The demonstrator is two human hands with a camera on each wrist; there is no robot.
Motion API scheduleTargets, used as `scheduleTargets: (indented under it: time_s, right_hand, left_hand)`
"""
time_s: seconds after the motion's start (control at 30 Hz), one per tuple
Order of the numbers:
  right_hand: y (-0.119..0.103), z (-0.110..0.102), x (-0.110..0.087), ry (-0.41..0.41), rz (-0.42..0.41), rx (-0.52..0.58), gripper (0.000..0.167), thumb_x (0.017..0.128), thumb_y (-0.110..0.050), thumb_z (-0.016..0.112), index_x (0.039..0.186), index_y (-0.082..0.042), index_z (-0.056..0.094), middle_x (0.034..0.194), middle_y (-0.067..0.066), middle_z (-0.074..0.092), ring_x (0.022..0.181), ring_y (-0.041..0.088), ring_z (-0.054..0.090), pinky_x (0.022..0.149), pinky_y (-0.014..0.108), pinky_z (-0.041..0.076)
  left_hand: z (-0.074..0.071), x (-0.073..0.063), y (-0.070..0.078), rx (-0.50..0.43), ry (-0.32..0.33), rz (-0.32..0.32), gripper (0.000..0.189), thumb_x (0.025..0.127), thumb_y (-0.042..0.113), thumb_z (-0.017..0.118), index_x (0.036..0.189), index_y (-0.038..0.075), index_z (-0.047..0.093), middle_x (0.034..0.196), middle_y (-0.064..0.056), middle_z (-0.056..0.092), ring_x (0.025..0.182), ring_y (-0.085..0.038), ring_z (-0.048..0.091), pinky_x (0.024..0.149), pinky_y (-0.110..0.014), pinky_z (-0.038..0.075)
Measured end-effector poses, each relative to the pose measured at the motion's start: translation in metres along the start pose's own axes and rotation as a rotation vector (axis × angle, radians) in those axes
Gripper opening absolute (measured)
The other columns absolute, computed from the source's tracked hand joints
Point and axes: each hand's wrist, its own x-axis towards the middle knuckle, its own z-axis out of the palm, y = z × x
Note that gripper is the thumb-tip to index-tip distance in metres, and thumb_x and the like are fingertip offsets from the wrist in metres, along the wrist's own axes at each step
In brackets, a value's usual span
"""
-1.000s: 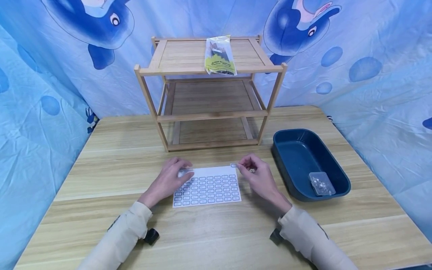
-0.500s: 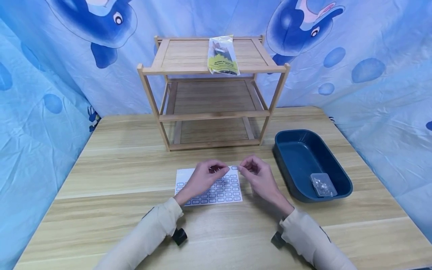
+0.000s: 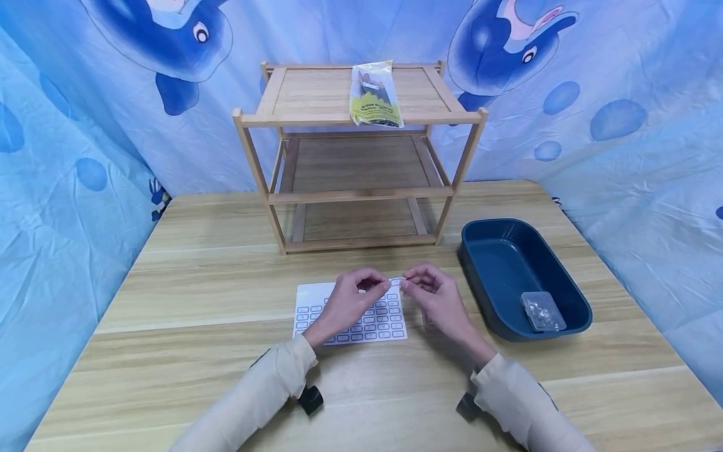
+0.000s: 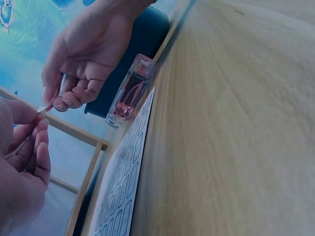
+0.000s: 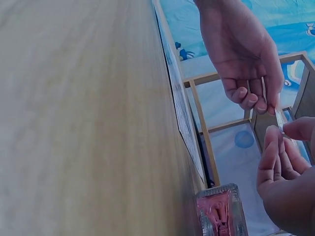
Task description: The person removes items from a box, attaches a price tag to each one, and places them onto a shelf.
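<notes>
Between both hands is a small white label (image 3: 397, 282) with a dark outline. My left hand (image 3: 353, 301) and my right hand (image 3: 443, 304) each pinch one end of it between thumb and index finger. The wrist views show the label (image 4: 43, 107) held up above the table, fingertips nearly meeting. Below lies a white sheet (image 3: 307, 292) printed with rows of outlined rectangles, partly covered by my left hand. Beside the sheet, mostly hidden under my right hand in the head view, lies a clear bottle-like container (image 4: 130, 93) with pink inside.
A dark blue bin (image 3: 503, 251) stands at the right, with a clear plastic box (image 3: 543, 311) of small things in it. Behind the hands is a wooden three-tier rack (image 3: 361, 194), with a yellow-and-white packet (image 3: 375, 94) on top. Patterned blue curtains surround the table.
My left hand has moved right across the sheet, from its left corner to the label, and now pinches its other end. My right hand has stayed nearly in place, pinching the label.
</notes>
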Motion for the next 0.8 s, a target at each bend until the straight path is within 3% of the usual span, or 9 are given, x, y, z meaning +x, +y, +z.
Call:
scheduleTargets:
  time_s: [0.07,0.17,0.27,0.33,0.57,0.8]
  right_hand:
    - [0.001,-0.002,0.0,0.004,0.044,0.028,0.017,0.096,0.001,0.07,0.11,0.009,0.065,0.095,0.02,0.071,0.086,0.026,0.071,0.077,0.028,0.059]
    - [0.001,-0.004,0.0,0.009,0.088,0.028,0.016,0.098,-0.002,0.068,0.108,0.01,0.065,0.094,0.019,0.072,0.085,0.028,0.073,0.065,0.024,0.057]
    - [0.001,-0.006,-0.001,0.007,0.107,0.014,0.014,0.099,-0.004,0.068,0.104,0.008,0.066,0.09,0.017,0.072,0.068,0.024,0.068,0.047,0.021,0.046]
    - [0.0,-0.006,-0.001,0.003,0.092,0.004,0.013,0.099,-0.004,0.068,0.102,0.009,0.066,0.087,0.016,0.07,0.062,0.021,0.062,0.044,0.021,0.041]
    - [-0.002,-0.012,-0.004,-0.003,-0.012,-0.117,0.008,0.098,-0.001,0.067,0.099,0.006,0.066,0.083,0.012,0.064,0.068,0.025,0.058,0.053,0.021,0.043]
    - [-0.007,-0.022,-0.009,0.034,0.005,-0.239,0.007,0.099,-0.004,0.067,0.099,0.003,0.067,0.08,0.016,0.065,0.069,0.026,0.059,0.06,0.022,0.044]
  left_hand:
    - [0.002,0.001,0.0,0.0,0.004,0.013,0.009,0.099,0.01,0.069,0.104,0.005,0.075,0.095,0.0,0.073,0.086,-0.015,0.064,0.078,-0.03,0.054]
    - [0.003,0.002,-0.002,-0.007,0.002,0.031,0.008,0.099,0.008,0.069,0.103,0.005,0.075,0.095,0.0,0.073,0.086,-0.015,0.064,0.078,-0.031,0.055]
    - [0.005,0.002,-0.002,-0.021,-0.008,0.041,0.008,0.098,0.007,0.069,0.103,0.004,0.075,0.095,-0.001,0.073,0.085,-0.015,0.064,0.077,-0.031,0.055]
    - [0.006,0.002,-0.002,-0.022,-0.011,0.046,0.008,0.098,0.007,0.069,0.103,0.004,0.075,0.096,-0.002,0.073,0.086,-0.015,0.064,0.078,-0.031,0.055]
    - [0.014,0.006,-0.001,-0.02,0.009,0.011,0.008,0.098,0.009,0.071,0.102,0.005,0.076,0.095,-0.003,0.072,0.085,-0.015,0.063,0.077,-0.028,0.053]
    - [0.029,0.013,0.0,-0.035,0.014,-0.02,0.007,0.097,0.007,0.07,0.099,0.004,0.076,0.09,-0.003,0.072,0.079,-0.012,0.061,0.072,-0.025,0.051]
